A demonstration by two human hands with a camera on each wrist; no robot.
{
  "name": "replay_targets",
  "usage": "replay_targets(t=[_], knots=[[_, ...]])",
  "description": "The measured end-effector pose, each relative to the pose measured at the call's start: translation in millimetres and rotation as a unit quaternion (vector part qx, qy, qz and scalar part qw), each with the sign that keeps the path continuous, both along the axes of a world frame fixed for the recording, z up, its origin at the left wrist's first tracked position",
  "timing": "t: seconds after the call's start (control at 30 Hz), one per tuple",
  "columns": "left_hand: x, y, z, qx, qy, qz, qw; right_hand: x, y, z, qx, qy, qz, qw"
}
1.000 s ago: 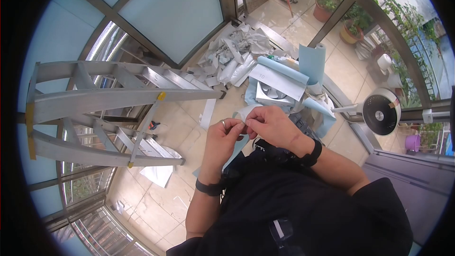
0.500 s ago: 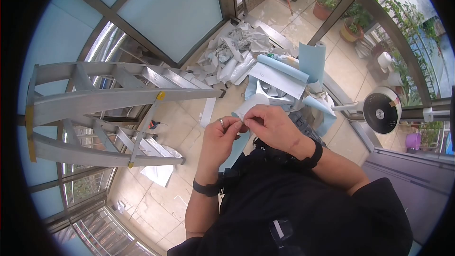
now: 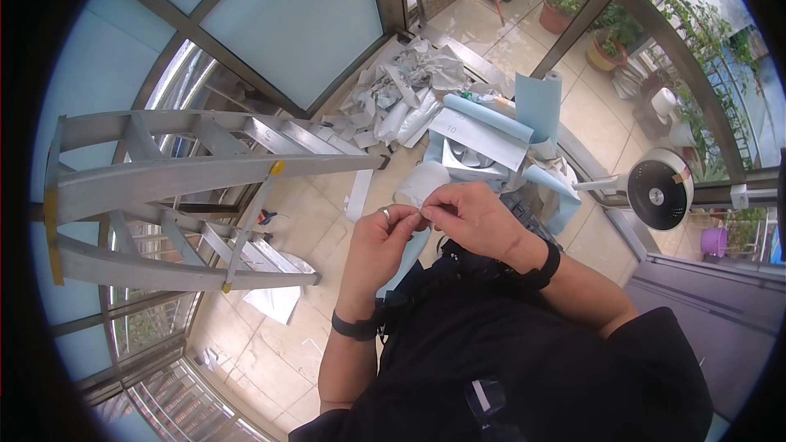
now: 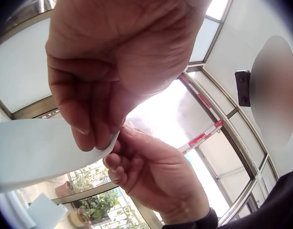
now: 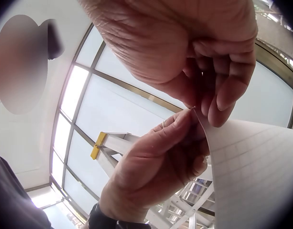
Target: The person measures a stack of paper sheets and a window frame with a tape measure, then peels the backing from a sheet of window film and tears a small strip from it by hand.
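Observation:
A strip of pale blue film (image 3: 407, 260) with a white back hangs at my hands, its white end (image 3: 424, 178) curling up beyond the fingers. My left hand (image 3: 378, 239) pinches the strip's edge between thumb and fingers. Right beside it, my right hand (image 3: 471, 217) pinches the same edge, with the fingertips of both hands meeting there. In the left wrist view the film (image 4: 36, 148) shows its smooth bluish face. Faint grid lines run over the white back (image 5: 254, 167) in the right wrist view. Curled fingers hide part of the pinched corner.
An aluminium stepladder (image 3: 172, 176) stands at the left. Ahead lie crumpled white paper (image 3: 409, 90), blue film rolls (image 3: 538, 106) and a sheet marked 10 (image 3: 479, 137) on the tiled floor. A round fan (image 3: 657, 190) stands at the right, near a doorway with potted plants (image 3: 561, 12).
The strip's curled white end has risen into view beyond my hands, then swung slightly left. Both hands keep their pinch in nearly the same place.

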State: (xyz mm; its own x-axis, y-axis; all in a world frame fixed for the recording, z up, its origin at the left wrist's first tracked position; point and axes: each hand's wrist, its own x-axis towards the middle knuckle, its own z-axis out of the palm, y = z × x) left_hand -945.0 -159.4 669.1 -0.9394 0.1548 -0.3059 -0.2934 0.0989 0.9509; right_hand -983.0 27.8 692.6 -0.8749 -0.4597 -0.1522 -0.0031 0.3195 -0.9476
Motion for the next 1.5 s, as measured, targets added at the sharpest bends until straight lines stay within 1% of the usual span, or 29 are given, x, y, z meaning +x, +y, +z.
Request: replay_targets(t=[0.23, 0.4, 0.47, 0.53, 0.6, 0.63, 0.7, 0.73, 0.8, 0.83, 0.93, 1.03, 1.07, 1.1, 1.13, 1.17, 1.2, 1.23, 1.3, 1.33, 1.37, 1.4, 1.47, 1.5], knots=[[-0.1, -4.2, -7.2, 0.003, 0.006, -0.003, 1.0, -0.3, -3.4, -3.4, -0.006, -0.014, -0.001, 1.0], [0.5, -4.4, -4.6, 0.003, -0.01, 0.007, 1.0, -0.4, -3.8, -7.1, -0.001, -0.011, 0.005, 1.0], [0.8, -2.8, -7.8, 0.014, 0.001, 0.007, 1.0, -0.2, -5.2, -9.8, 0.009, 0.028, 0.01, 1.0], [2.3, 0.0, -16.1, 0.024, 0.017, 0.01, 1.0, -2.0, -7.4, -12.3, -0.008, 0.037, 0.006, 0.999], [4.1, 4.5, -26.7, 0.134, 0.023, 0.063, 0.989, -6.7, -7.4, -18.1, -0.026, 0.05, 0.008, 0.998], [3.4, 7.8, -24.0, 0.131, 0.029, 0.069, 0.989, -9.5, -6.3, -23.2, -0.034, 0.077, 0.017, 0.996], [2.7, 13.5, -19.0, 0.198, 0.013, 0.147, 0.969, -11.5, -9.8, -26.5, -0.048, 0.109, 0.038, 0.992], [1.7, 13.3, -19.7, 0.158, 0.029, 0.126, 0.979, -9.9, -13.1, -25.9, -0.037, 0.128, 0.002, 0.991], [1.5, 19.4, -13.5, 0.159, 0.05, 0.129, 0.978, -8.6, -16.5, -21.8, 0.006, 0.17, -0.052, 0.984], [-0.2, 22.8, -9.6, 0.162, 0.066, 0.122, 0.977, -10.7, -16.7, -21.5, 0.003, 0.175, -0.041, 0.984], [-4.1, 27.3, -7.9, 0.145, 0.1, 0.12, 0.977, -18.2, -17.1, -16.3, -0.044, 0.207, -0.064, 0.975], [-8.7, 27.0, -5.7, 0.141, 0.114, 0.116, 0.977, -30.5, -12.3, -15.2, -0.033, 0.228, -0.058, 0.971], [-11.1, 27.6, -6.1, 0.168, 0.101, 0.13, 0.972, -31.6, -12.8, -11.0, -0.039, 0.186, -0.083, 0.978], [-14.3, 27.4, -6.8, 0.195, 0.089, 0.144, 0.966, -34.4, -13.2, -5.4, -0.039, 0.19, -0.079, 0.978], [-21.3, 23.5, -8.8, 0.196, 0.093, 0.147, 0.965, -37.2, -13.3, 0.1, -0.041, 0.183, -0.082, 0.979], [-33.5, 15.5, -12.7, -0.028, 0.186, 0.176, 0.966, -40.5, -13.4, 4.0, -0.044, 0.176, -0.086, 0.98], [-45.2, 6.7, -18.5, -0.252, 0.265, 0.195, 0.91, -45.0, -12.6, 5.0, -0.052, 0.186, -0.084, 0.978], [-57.0, -4.8, -27.8, -0.25, 0.266, 0.199, 0.91, -48.1, -11.7, 9.6, -0.05, 0.188, -0.081, 0.978], [-82.8, -35.8, -54.9, -0.38, 0.351, 0.12, 0.847, -56.0, -9.7, 26.8, -0.099, 0.155, -0.11, 0.977], [-92.9, -50.6, -75.1, -0.379, 0.306, 0.097, 0.868, -61.3, -3.7, 36.3, -0.102, 0.135, -0.11, 0.979], [-100.4, -64.0, -91.9, -0.377, 0.26, 0.073, 0.886, -62.7, -2.9, 49.6, -0.133, 0.123, -0.13, 0.975], [-102.3, -73.1, -98.0, -0.378, 0.264, 0.076, 0.884, -65.4, -0.1, 61.5, -0.159, 0.126, -0.136, 0.97], [-102.3, -87.2, -108.5, -0.404, 0.18, 0.103, 0.891, -69.8, 14.0, 80.0, -0.201, 0.124, -0.138, 0.962], [-102.2, -94.9, -115.8, -0.404, 0.182, 0.105, 0.89, -71.8, 23.2, 87.8, -0.216, 0.119, -0.133, 0.96]])
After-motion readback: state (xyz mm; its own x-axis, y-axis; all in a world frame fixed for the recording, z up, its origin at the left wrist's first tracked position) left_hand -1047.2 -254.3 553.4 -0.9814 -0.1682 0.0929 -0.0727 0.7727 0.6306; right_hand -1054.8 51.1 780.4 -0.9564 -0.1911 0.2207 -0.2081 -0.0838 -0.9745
